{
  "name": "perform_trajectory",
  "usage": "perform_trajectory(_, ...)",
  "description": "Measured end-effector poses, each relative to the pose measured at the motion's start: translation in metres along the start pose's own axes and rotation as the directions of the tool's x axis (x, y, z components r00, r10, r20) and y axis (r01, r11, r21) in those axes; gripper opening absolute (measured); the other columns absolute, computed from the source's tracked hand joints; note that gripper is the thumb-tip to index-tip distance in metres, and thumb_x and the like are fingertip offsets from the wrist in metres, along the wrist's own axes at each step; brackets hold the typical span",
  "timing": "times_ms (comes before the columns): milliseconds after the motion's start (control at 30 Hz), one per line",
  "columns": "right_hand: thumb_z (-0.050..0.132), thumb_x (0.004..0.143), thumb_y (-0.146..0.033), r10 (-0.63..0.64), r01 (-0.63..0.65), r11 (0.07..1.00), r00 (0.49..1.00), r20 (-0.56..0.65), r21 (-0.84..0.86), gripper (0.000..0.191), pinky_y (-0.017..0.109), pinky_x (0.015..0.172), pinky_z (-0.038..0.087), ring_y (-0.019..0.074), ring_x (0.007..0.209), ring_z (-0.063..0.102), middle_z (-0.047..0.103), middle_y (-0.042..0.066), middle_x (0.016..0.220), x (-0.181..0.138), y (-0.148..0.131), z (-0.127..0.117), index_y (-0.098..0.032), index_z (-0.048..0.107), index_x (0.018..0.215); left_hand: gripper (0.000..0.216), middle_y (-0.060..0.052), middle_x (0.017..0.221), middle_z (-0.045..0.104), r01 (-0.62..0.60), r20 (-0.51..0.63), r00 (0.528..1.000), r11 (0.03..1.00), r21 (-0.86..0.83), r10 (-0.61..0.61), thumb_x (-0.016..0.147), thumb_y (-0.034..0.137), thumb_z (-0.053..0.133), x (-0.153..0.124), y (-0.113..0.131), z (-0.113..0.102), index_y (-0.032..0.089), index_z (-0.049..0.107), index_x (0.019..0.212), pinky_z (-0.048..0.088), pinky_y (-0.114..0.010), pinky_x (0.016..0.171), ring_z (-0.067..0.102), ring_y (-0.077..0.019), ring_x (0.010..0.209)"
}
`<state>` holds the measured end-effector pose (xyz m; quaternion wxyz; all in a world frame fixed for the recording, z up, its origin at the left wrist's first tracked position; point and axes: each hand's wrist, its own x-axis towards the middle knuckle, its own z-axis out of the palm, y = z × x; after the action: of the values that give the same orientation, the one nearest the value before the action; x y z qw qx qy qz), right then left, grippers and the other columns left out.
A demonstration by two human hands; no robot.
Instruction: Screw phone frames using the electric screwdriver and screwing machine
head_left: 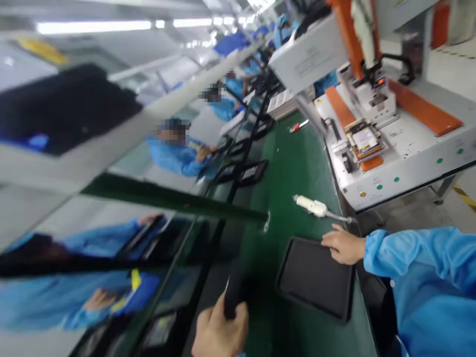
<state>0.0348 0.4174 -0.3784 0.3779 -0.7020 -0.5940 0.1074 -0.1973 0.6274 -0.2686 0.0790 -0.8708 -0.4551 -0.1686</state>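
Note:
A black tablet-like panel [314, 277] lies flat on the green belt [293, 168] in front of me. My right hand [342, 245], in a blue sleeve, grips the panel's far right corner with curled fingers. My left hand [219, 327] sits at the bottom middle of the view, closed round a black elongated object [233, 292] that is too blurred to name. The whole view is tilted and smeared by motion.
A white hand tool with a cable [310, 206] lies on the belt beyond the panel. A white and orange machine [372, 134] stands to the right. More black panels [249, 173] and a red-handled tool [299, 126] lie further along. Several people in blue coats [174, 153] work across the line.

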Motion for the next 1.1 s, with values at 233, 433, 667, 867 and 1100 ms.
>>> perform_trajectory(233, 0.057, 0.084, -0.019, -0.095, 0.079, 0.989, 0.987, -0.133, -0.127, 0.032, 0.051, 0.113, 0.031, 0.0257, 0.127, 0.052, 0.061, 0.015, 0.128, -0.008, 0.004, -0.028, -0.012, 0.064, 0.114, 0.042, -0.008, 0.089, 0.063, -0.258, -0.196, 0.959, 0.916, -0.307, 0.204, 0.082, 0.024, 0.058, -0.128, 0.110, -0.019, 0.027, 0.066, 0.123, 0.044, -0.032, 0.072, 0.058, -0.0232, 0.080)
perform_trajectory(433, 0.058, 0.090, -0.025, -0.096, -0.225, 0.853, 0.819, -0.566, -0.470, 0.033, 0.041, 0.108, 0.038, 0.0258, 0.123, 0.053, 0.060, 0.023, 0.125, -0.002, 0.048, -0.182, -0.002, 0.065, 0.112, 0.036, -0.011, 0.092, 0.065, 0.016, 0.218, 0.956, 0.703, -0.711, 0.198, 0.083, 0.021, 0.060, -0.181, 0.157, 0.005, 0.025, 0.070, 0.117, 0.048, -0.036, 0.079, 0.058, -0.0244, 0.086)
perform_trajectory(667, 0.050, 0.096, -0.039, 0.452, -0.662, 0.403, 0.745, -0.491, -0.633, 0.049, 0.045, 0.087, 0.041, 0.0370, 0.114, 0.058, 0.064, 0.032, 0.107, 0.021, 0.065, -0.265, 0.005, 0.069, 0.107, 0.030, -0.011, 0.127, 0.060, 0.511, 0.692, 0.674, -0.514, -0.689, -0.257, 0.075, 0.021, 0.075, -0.138, 0.134, -0.006, 0.021, 0.065, 0.103, 0.050, -0.045, 0.097, 0.057, -0.0262, 0.120)
perform_trajectory(867, 0.051, 0.091, -0.020, 0.334, -0.552, 0.519, 0.834, -0.440, -0.653, 0.035, 0.043, 0.085, 0.043, 0.0372, 0.113, 0.059, 0.062, 0.035, 0.109, 0.022, 0.052, -0.254, 0.006, 0.066, 0.108, 0.015, -0.013, 0.115, 0.065, 0.538, 0.786, 0.602, -0.656, -0.529, -0.141, 0.079, 0.019, 0.070, -0.103, 0.130, -0.007, 0.017, 0.063, 0.092, 0.055, -0.041, 0.089, 0.066, -0.0218, 0.102)
perform_trajectory(1100, 0.052, 0.090, -0.030, -0.220, 0.120, 0.894, 0.957, -0.191, -0.432, 0.025, 0.039, 0.094, 0.053, 0.0240, 0.103, 0.065, 0.070, 0.010, 0.109, -0.017, 0.021, -0.118, -0.018, 0.068, 0.103, 0.015, -0.006, 0.073, 0.067, 0.688, 0.791, 0.574, -0.399, -0.606, -0.210, 0.081, 0.025, 0.070, -0.066, 0.156, 0.010, 0.012, 0.068, 0.086, 0.047, -0.021, 0.049, 0.057, -0.0109, 0.051)
